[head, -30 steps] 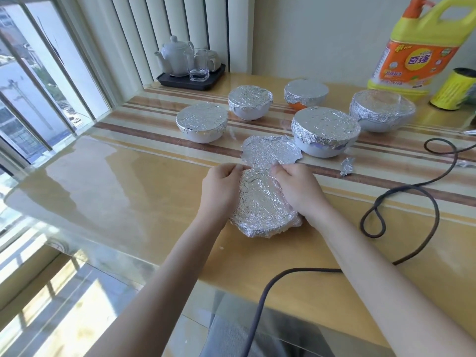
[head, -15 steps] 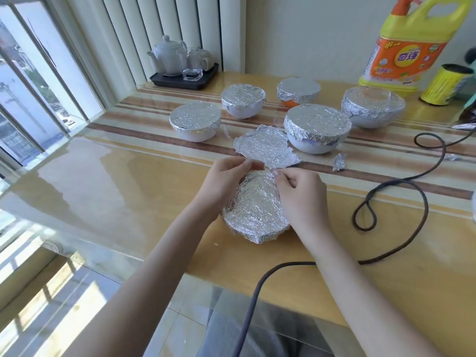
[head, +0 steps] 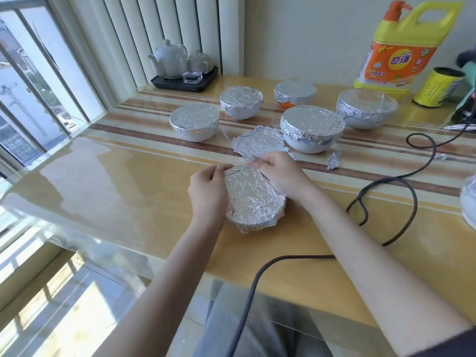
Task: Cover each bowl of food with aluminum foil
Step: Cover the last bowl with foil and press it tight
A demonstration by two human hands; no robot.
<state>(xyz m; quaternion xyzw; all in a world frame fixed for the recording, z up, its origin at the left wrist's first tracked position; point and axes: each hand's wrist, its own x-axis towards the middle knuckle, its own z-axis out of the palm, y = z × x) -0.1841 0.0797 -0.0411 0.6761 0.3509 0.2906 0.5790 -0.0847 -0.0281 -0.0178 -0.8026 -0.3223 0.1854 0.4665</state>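
A foil-covered bowl (head: 253, 198) sits near the table's front, between my hands. My left hand (head: 210, 188) curls its fingers against the foil at the bowl's left far rim. My right hand (head: 279, 175) grips the foil over the far right rim. Just behind lies a loose crumpled foil sheet (head: 258, 144). Several other bowls stand farther back, each wrapped in foil: one at left (head: 194, 122), one behind it (head: 241, 101), an orange one (head: 295, 94), a large one (head: 311, 127) and another at right (head: 367, 108).
A dark cable (head: 386, 202) loops over the table's right side and hangs off the front edge. A yellow detergent jug (head: 401, 47) and yellow roll (head: 438, 90) stand back right. A tea set tray (head: 184, 78) sits back left. A foil scrap (head: 334, 161) lies right of my hands.
Both hands have slid round the near bowl's far rim; the right hand now reaches over the far edge toward the left hand. The bowl has stayed in place.
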